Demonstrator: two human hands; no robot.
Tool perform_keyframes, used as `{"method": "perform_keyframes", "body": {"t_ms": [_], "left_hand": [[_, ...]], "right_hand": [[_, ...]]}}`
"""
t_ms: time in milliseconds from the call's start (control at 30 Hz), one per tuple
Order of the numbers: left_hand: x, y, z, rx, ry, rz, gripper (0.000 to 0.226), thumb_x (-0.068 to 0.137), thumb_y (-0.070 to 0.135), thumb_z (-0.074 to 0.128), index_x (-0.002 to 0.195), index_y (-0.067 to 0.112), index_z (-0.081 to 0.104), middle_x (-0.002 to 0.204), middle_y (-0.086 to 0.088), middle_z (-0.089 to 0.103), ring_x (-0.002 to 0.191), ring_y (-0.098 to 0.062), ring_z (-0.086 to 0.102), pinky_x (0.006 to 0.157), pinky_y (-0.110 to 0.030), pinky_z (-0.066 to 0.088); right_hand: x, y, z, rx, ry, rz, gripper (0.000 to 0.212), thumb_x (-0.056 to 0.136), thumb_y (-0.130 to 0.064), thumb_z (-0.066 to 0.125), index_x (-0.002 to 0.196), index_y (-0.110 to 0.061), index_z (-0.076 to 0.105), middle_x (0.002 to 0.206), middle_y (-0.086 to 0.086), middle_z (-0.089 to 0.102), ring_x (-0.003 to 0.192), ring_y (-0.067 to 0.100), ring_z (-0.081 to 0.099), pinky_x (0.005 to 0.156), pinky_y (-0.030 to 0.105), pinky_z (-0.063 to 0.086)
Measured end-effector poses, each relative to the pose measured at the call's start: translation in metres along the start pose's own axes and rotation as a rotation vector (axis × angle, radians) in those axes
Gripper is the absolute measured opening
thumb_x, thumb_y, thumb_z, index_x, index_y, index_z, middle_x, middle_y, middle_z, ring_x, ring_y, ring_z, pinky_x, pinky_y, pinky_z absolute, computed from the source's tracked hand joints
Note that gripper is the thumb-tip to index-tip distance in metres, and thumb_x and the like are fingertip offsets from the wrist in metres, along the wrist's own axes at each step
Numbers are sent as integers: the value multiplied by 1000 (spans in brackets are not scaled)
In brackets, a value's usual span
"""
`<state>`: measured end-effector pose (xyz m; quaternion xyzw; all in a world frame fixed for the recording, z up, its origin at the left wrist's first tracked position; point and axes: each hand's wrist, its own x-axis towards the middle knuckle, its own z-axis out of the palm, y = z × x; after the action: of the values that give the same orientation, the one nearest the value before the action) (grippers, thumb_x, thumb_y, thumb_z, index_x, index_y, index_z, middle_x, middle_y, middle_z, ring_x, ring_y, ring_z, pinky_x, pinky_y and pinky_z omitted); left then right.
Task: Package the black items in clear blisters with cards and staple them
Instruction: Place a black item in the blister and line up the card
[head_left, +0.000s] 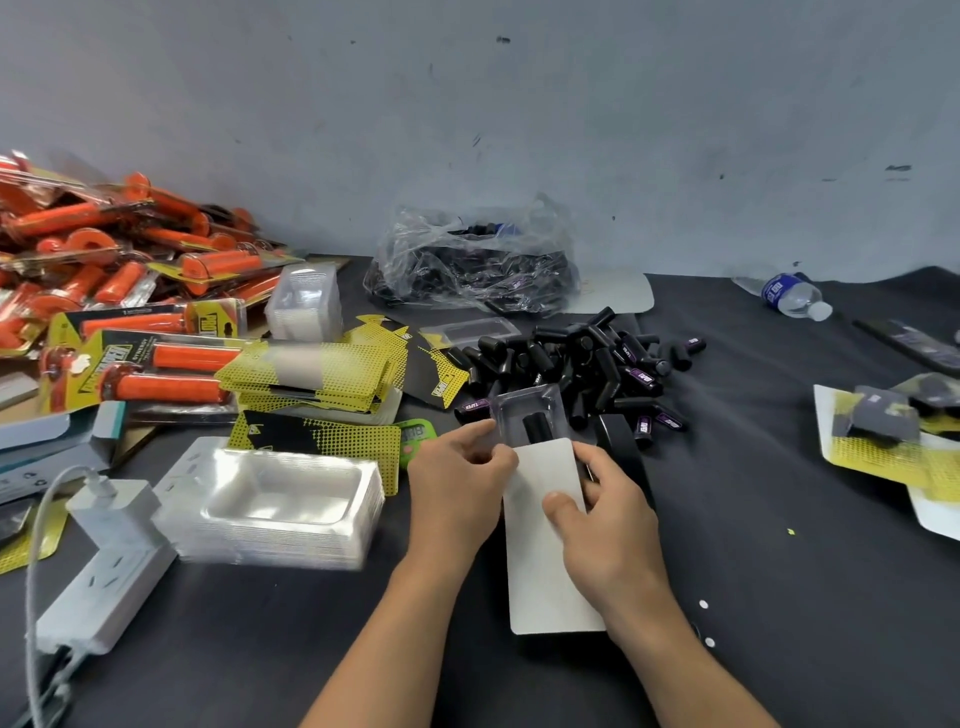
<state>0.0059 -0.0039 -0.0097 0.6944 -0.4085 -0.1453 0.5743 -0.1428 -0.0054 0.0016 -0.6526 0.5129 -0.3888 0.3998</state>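
Here, at the upper left of the frame, packed orange handle sleeves (130, 291) lie heaped on the dark-covered desk (779, 571), with a white power strip (98, 592) at the lower left. Just right of it sits a stack of empty blisters (275, 499), and above that stack, yellow-and-black cards (322, 364) lie fanned out.

In the lower centre, the person's left hand (457, 483) has its grip pinched on the near left corner of a clear blister (527, 410), which holds one black item (535, 428) in its pocket. A white card (550, 545), blank side up, meets the blister's near edge; whether it is already inside cannot be told. The right hand (608, 519) has its grip on this card, thumb pressed on the face and fingers curled round the right edge.

Just above the hands lies a pile of black items (587, 358), some with purple labels. A crumpled plastic bag (472, 265) of dark pieces sits above it, by the wall. A water bottle (792, 293) lies on its side at the upper right, and blurred yellow packs (883, 431) lie at the right edge.
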Motion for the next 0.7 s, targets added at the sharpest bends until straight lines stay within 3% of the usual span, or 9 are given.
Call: {"method": "perform_keyframes", "body": {"t_ms": [100,167,267,400,533,700], "left_hand": [[6,-6,2,-99,-61,-135,29,86,10,73,114,17,79,91,6,78,72,-5,75,62,-24,62],[8,-7,3,-101,-82,-171,30,87,5,71,114,13,79,90,1,78,67,-10,75,55,-23,59],[7,-8,4,-27,-95,-137,34,85,6,69,118,13,77,86,6,77,60,-5,72,52,-16,53],[4,-7,3,9,-126,-88,43,81,6,74,123,15,74,85,12,78,66,6,69,60,-8,50],[0,-6,2,-9,-205,-56,59,77,1,74,135,15,68,85,9,78,69,-2,71,66,-17,55],[-1,-4,-2,13,-384,-16,93,66,0,72,152,29,50,100,13,72,83,-9,71,74,-26,61]], "right_hand": [[3,2,0,-60,8,1,39,95,-11,62,118,-42,59,86,-14,76,77,2,68,62,21,50],[7,3,-1,-125,-10,9,34,96,-11,59,119,-37,58,91,-10,75,82,7,66,62,22,46],[10,3,0,-197,-20,20,20,96,-15,57,109,-30,55,92,-4,73,84,18,64,63,31,42],[13,3,-1,-247,18,11,13,97,-17,57,90,-23,47,77,1,63,73,21,57,59,39,37],[15,4,-4,-231,34,5,17,95,-16,59,84,-19,46,72,1,59,64,15,52,49,20,33],[15,5,-4,-190,40,11,17,96,-15,58,84,-17,45,72,2,59,64,18,51,50,21,34]]}}
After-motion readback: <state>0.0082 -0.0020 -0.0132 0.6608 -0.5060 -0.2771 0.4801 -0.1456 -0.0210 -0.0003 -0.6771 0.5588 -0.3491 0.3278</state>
